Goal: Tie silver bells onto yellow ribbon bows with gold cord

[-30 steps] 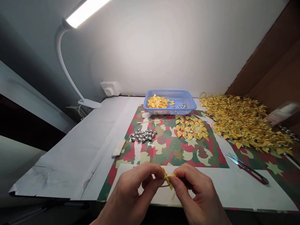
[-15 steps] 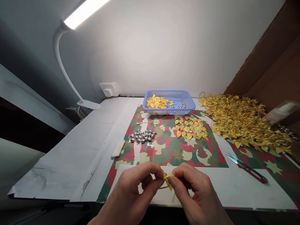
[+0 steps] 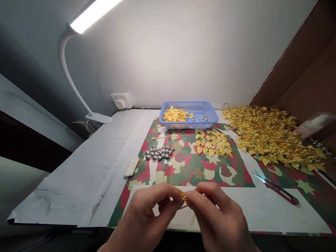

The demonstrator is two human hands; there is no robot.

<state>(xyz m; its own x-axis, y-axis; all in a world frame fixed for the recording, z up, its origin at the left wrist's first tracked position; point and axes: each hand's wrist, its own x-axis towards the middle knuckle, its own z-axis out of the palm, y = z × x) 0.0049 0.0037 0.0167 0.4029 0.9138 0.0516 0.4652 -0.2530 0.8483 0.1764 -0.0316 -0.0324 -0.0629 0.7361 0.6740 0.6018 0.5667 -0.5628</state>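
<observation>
Close to the table's front edge, a small yellow ribbon bow [image 3: 183, 194] with thin yellow cord is held between my two hands. My left hand [image 3: 153, 211] pinches its left side between thumb and forefinger. From the other side, my right hand [image 3: 219, 213] closes its fingertips on the bow and covers much of it. A loop of cord shows below the fingertips, and a loose end hangs lower down. Beyond the hands lie rows of yellow bows [image 3: 213, 143] and a cluster of shiny silver bead-like pieces [image 3: 159, 153].
A blue basket [image 3: 162, 122] at the back contains yellow bows and silver pieces. Thread snips [image 3: 278, 189] lie at right, below a heap of yellow bows [image 3: 267, 133] and a bottle [image 3: 313, 124]. Gold cords [image 3: 168, 135] and a white block [image 3: 131, 167] lie left. A lamp [image 3: 69, 66] stands behind.
My right hand has shifted its grip: its forefinger now reaches further left over the bow and hides more of it. My left hand stays nearly in place.
</observation>
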